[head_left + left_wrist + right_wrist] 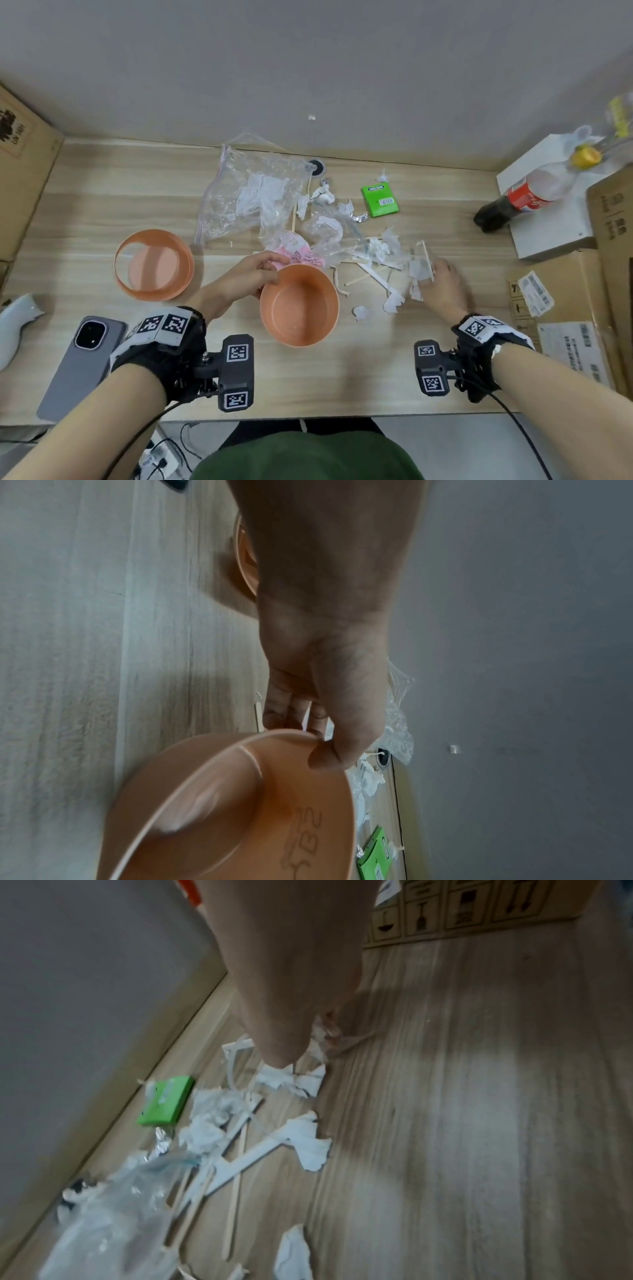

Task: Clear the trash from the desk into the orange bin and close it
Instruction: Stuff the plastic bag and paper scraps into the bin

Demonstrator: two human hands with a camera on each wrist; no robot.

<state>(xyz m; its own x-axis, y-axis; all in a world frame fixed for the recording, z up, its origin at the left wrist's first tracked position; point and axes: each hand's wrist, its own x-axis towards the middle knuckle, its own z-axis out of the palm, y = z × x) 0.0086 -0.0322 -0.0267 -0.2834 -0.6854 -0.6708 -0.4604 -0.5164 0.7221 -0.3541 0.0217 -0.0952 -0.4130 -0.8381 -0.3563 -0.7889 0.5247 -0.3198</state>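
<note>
Left hand (255, 274) pinches bin (299, 305) rim: light, stiff. Right hand (442, 286) grasps paper scraps (419, 270) mid-worktop: flimsy; gather in bunches.

My left hand (329, 685) on the rim of the orange bin (240, 813)

I see the thumb pressing inside the rim and the fingers (284, 710) curled on the outside, so I pinch the wall. The bin is open, with writing on its inner bottom. Behind it, near the far edge of the desk (85, 669), lie a green packet (373, 859), white paper scraps (369, 780) and clear plastic (399, 723).
</note>
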